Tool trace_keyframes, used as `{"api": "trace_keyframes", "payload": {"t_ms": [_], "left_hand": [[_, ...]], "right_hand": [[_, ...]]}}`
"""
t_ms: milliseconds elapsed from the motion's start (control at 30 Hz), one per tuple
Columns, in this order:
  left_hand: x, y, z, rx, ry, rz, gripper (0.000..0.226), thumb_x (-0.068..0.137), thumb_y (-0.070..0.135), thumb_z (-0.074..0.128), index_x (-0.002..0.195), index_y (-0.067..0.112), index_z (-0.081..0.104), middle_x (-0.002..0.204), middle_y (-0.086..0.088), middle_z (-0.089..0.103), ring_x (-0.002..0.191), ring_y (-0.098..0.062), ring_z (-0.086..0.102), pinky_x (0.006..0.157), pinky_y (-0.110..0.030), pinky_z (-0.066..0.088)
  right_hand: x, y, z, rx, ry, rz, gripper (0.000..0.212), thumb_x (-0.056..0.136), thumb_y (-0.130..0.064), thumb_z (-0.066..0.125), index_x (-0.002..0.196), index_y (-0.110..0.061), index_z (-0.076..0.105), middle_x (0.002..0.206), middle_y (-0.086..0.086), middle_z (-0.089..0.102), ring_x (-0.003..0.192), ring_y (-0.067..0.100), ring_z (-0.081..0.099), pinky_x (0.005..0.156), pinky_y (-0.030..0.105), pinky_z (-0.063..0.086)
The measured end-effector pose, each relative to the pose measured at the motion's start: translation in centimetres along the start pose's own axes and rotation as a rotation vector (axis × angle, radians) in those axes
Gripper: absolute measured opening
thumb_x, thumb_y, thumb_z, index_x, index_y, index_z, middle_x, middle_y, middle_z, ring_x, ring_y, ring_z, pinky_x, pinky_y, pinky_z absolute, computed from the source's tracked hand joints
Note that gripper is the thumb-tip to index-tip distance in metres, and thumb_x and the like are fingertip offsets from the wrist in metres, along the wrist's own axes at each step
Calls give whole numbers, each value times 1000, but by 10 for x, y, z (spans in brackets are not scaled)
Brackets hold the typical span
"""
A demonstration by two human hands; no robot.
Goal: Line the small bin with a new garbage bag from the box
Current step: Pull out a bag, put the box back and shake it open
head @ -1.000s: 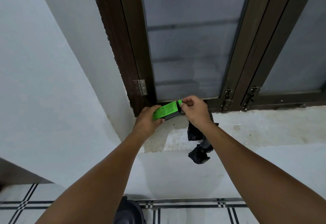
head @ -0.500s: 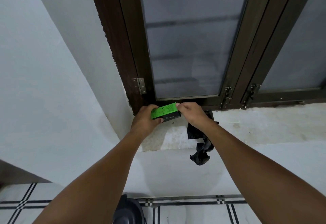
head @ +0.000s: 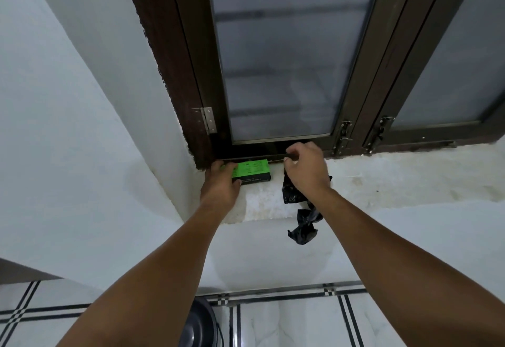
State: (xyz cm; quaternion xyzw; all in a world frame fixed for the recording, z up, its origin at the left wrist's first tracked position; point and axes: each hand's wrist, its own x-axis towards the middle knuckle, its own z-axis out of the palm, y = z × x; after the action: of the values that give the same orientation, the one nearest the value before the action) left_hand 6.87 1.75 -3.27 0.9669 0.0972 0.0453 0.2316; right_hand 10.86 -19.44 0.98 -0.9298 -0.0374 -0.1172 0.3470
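Note:
A green and black garbage-bag box (head: 252, 171) lies flat on the white window sill (head: 396, 180), close against the dark window frame. My left hand (head: 218, 187) grips the box's left end. My right hand (head: 306, 169) is just right of the box and not touching it, with its fingers curled. A crumpled black garbage bag (head: 300, 228) hangs from under that palm and over the sill's front edge. The small dark bin (head: 198, 325) shows partly at the bottom, on the floor below my arms.
A brown framed window (head: 276, 68) with frosted glass and latches (head: 345, 136) stands right behind the sill. A white wall (head: 68, 128) closes in on the left. White floor tiles with black lines (head: 287, 319) lie below.
The box has gone from being held up in both hands to lying on the sill. My right hand has let go of its right end and moved slightly right.

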Motion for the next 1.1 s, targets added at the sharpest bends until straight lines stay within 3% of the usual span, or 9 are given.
{"api": "trace_keyframes", "payload": {"t_ms": [133, 267, 367, 500, 600, 800, 900, 1000, 1100], "left_hand": [[-4, 5, 2, 230, 110, 37, 52, 96, 51, 61, 141, 25, 58, 153, -10, 43, 134, -35, 41, 108, -49, 35], [-13, 22, 5, 159, 210, 239, 47, 97, 49, 60, 136, 22, 64, 145, -10, 52, 128, -34, 46, 104, -48, 37], [-25, 41, 3, -7, 71, 408, 50, 96, 57, 55, 129, 23, 66, 128, -2, 62, 119, -23, 55, 100, -42, 48], [-50, 56, -5, -140, -261, 445, 60, 83, 83, 45, 94, 30, 71, 84, 12, 68, 81, -11, 65, 72, -35, 55], [-68, 61, -4, -159, -433, 425, 65, 69, 90, 53, 95, 33, 71, 86, 14, 69, 84, -10, 67, 77, -36, 58], [-107, 59, -8, -116, -500, 484, 76, 64, 84, 69, 124, 38, 61, 112, 15, 67, 99, -8, 61, 86, -32, 54], [-125, 63, -9, -174, -484, 424, 81, 66, 76, 76, 133, 36, 55, 118, 15, 66, 102, -6, 59, 87, -29, 52], [-148, 74, -11, -399, -394, 297, 57, 74, 59, 78, 121, 31, 63, 104, 12, 70, 97, -9, 66, 88, -34, 58], [-161, 74, -14, -559, -281, 187, 16, 85, 25, 76, 99, 17, 74, 91, 2, 75, 88, -16, 71, 87, -40, 59]], "right_hand": [[-12, 4, -12, -439, 52, 193, 56, 83, -31, 74, 133, -22, 51, 139, 12, 43, 127, 34, 41, 97, 46, 39], [-19, 13, -18, -238, -265, 522, 80, 87, -13, 68, 152, -20, 22, 137, 15, 47, 115, 35, 55, 85, 41, 49], [-30, 19, -16, 15, -198, 529, 63, 89, -5, 59, 146, -14, 37, 116, 11, 61, 93, 28, 56, 75, 34, 46], [-43, 10, -14, 329, 32, 637, 31, 88, -11, 60, 118, -9, 57, 111, 13, 65, 92, 30, 60, 75, 34, 49], [-54, 7, -16, 470, 124, 701, 23, 89, -10, 58, 112, -8, 57, 104, 11, 64, 78, 21, 60, 67, 30, 47], [-82, 0, -28, 747, 202, 874, 33, 85, -6, 57, 118, -8, 56, 112, 14, 66, 94, 32, 68, 84, 48, 62], [-92, -4, -40, 854, 143, 897, 32, 85, 0, 56, 117, -4, 56, 108, 18, 68, 92, 32, 70, 68, 40, 64], [-113, -17, -62, 992, -9, 844, 23, 92, 4, 53, 115, 2, 58, 98, 19, 67, 84, 29, 68, 53, 32, 60], [-134, -29, -73, 1127, -194, 789, 28, 98, -2, 52, 124, 8, 57, 111, 25, 68, 95, 34, 69, 74, 43, 63]]}}
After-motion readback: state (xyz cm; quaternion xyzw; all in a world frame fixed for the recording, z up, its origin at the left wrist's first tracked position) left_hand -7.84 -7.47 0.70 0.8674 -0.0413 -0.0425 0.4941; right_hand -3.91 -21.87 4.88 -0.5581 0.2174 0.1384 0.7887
